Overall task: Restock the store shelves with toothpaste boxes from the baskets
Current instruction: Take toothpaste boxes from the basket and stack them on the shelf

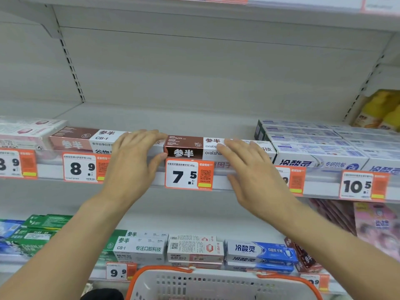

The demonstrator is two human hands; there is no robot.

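Note:
A dark brown and white toothpaste box (186, 148) lies lengthwise at the front edge of the middle shelf (151, 118), above the 7.5 price tag (188, 175). My left hand (134, 156) rests with straight fingers on top of the box to its left, thumb against the brown box's left end. My right hand (249, 165) lies flat over the brown box's white right half, fingers straight. A lighter brown and white box (86, 139) sits to the left. The white basket with orange rim (216, 282) is at the bottom centre.
Blue and white toothpaste boxes (313, 146) are stacked on the right of the middle shelf, pink ones (23, 131) on the far left. The lower shelf holds green, white and blue boxes (194, 250). Behind the front row the middle shelf is bare. Yellow packs (381, 111) stand far right.

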